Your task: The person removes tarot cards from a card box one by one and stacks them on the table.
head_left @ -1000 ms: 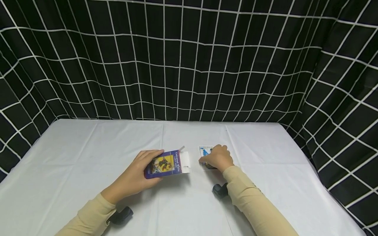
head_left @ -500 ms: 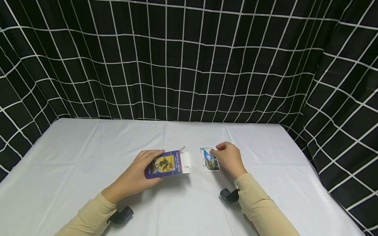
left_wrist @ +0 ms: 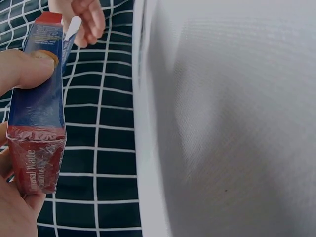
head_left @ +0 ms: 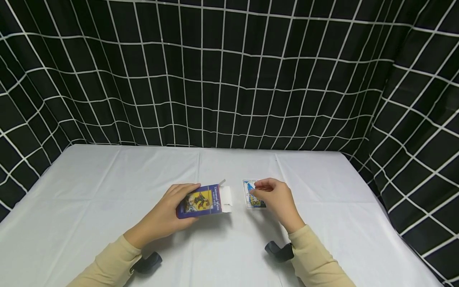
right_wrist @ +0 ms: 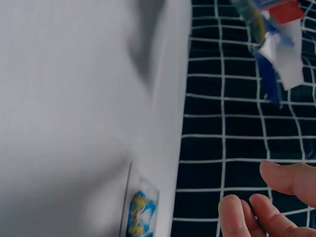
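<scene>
Hanging behind everything, a black cloth point(head_left: 215, 83) crossed by a white grid wraps around the far edge and sides of my desk point(head_left: 143, 171), which wears a creased white cover. My beige sleeves point(head_left: 107, 261) reach in from the near edge. My left hand point(head_left: 161, 211) grips a purple tarot box point(head_left: 197, 201), thumb along one edge and fingers around the other, lifting it clear of the cloth. My right hand point(head_left: 281, 201) is loosely bent, a gap between thumb and fingertips; it has hold of nothing and hovers over the right part of a card. The box lies tilted in my grasp, its yellow picture facing up and its open end pointing right. A dark curved piece point(head_left: 148, 263) juts out below my left cuff. The card point(head_left: 254, 203), blue and yellow, lies face up on the desk, just right of the box. Smallest is the white flap point(head_left: 226, 199) sticking out from the box's end.
</scene>
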A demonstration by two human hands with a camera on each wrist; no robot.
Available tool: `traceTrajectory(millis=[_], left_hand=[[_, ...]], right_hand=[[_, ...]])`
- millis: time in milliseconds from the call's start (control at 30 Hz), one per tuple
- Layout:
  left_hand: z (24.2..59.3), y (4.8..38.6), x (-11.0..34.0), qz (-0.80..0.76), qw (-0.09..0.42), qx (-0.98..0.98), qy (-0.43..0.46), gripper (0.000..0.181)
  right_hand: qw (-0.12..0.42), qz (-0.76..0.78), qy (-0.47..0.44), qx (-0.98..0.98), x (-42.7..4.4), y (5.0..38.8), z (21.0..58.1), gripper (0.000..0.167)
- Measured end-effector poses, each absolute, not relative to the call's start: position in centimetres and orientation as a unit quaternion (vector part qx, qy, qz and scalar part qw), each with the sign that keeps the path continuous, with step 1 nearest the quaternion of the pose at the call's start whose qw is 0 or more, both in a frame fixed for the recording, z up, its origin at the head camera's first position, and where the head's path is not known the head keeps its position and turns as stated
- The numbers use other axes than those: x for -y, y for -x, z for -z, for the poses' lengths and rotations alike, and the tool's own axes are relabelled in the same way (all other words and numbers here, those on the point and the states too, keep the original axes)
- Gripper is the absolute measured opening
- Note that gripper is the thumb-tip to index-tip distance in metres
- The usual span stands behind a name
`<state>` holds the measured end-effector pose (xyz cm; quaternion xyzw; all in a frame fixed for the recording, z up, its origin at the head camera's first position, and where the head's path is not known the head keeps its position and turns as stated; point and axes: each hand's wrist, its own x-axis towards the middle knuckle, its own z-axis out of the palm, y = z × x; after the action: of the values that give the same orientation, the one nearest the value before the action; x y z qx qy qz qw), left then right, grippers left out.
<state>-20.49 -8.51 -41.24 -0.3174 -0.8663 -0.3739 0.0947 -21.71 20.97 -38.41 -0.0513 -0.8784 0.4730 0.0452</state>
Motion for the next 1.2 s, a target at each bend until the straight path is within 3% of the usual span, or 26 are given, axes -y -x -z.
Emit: traceTrajectory(millis=[567,1200], left_hand=[[41.4,20.6,8.5,0.372,0.095,0.866,0.320,0.077],[41.6,20.6,8.3,0.371,0.099,0.863,0.328,0.077]], right_hand=[[0.026,-0.592,0.019,0.805,-18.9,20.4,37.4,0.027],[-0.003,-0.625,-0.007,0.781,-17.0,19.4,37.8,0.021]])
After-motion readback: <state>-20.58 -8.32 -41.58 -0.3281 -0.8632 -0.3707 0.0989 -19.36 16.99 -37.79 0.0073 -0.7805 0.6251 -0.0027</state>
